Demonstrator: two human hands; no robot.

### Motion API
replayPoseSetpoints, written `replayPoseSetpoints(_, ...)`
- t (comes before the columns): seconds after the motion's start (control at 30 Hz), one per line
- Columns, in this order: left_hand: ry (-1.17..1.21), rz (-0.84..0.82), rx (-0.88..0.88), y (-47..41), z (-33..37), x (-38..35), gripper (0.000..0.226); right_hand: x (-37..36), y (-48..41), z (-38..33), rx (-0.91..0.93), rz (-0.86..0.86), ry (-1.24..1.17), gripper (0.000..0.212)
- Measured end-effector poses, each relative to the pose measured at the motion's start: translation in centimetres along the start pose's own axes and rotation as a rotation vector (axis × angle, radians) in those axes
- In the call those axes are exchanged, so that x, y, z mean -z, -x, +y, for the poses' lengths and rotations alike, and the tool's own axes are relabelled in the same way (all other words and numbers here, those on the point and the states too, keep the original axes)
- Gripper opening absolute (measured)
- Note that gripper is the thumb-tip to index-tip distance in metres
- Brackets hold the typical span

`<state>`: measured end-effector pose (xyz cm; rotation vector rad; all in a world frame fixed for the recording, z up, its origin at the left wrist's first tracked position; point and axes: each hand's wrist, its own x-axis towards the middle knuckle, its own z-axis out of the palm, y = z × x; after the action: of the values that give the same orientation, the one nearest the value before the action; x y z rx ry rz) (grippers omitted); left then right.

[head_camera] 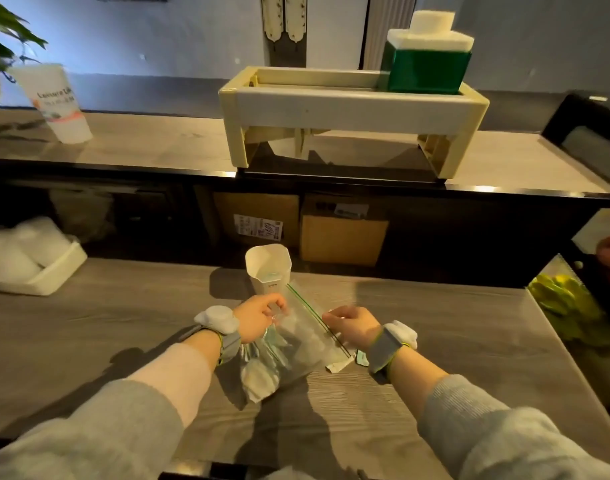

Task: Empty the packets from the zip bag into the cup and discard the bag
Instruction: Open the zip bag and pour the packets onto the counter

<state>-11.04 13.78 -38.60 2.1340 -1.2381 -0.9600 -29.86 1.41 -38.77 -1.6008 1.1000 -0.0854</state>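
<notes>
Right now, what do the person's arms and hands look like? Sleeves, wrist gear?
Left hand and right hand are bare, no gloves. Soft grey sweatshirt sleeves cover the arms: left sleeve, right sleeve. Each wrist wears a grey fabric band edged yellow-green, left wristband, right wristband, topped with a white rounded padded module: left module, right module. No markings visible.

Your forearms reach forward side by side over the worktop, a grey band (pixel 231 342) on each wrist. Your left hand (pixel 262 317) and right hand (pixel 353 323) sit close together, knuckles up, fingers (pixel 278 303) curled — each pinching the clear plastic zip bag (pixel 298 341).
</notes>
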Motion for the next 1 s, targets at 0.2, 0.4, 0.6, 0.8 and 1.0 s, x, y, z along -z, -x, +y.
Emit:
replayPoseSetpoints(0.2,-0.085,0.059,0.155,-1.1,-1.6,-0.8,0.036,0.0,-0.1,1.0,-0.035,-0.003,-0.058,0.008)
replayPoseSetpoints(0.4,-0.154,0.189,0.162,-1.5,-2.4,-0.8,0.038,0.7,0.1,1.2,-0.078,0.026,-0.178,0.017)
replayPoseSetpoints(0.6,0.219,0.192,0.116,-0.9,1.7,-2.0,0.009,0.8,0.8,1.5,-0.017,0.009,-0.225,0.015)
replayPoseSetpoints(0.8,0.378,0.035,0.135,0.1,4.2,-5.3,0.014,0.5,1.4,1.7,0.049,-0.035,-0.219,0.011)
replayPoseSetpoints(1.0,0.323,0.071,0.142,1.2,3.9,-6.0,0.019,-0.1,1.8,2.2,0.075,-0.072,-0.150,0.014)
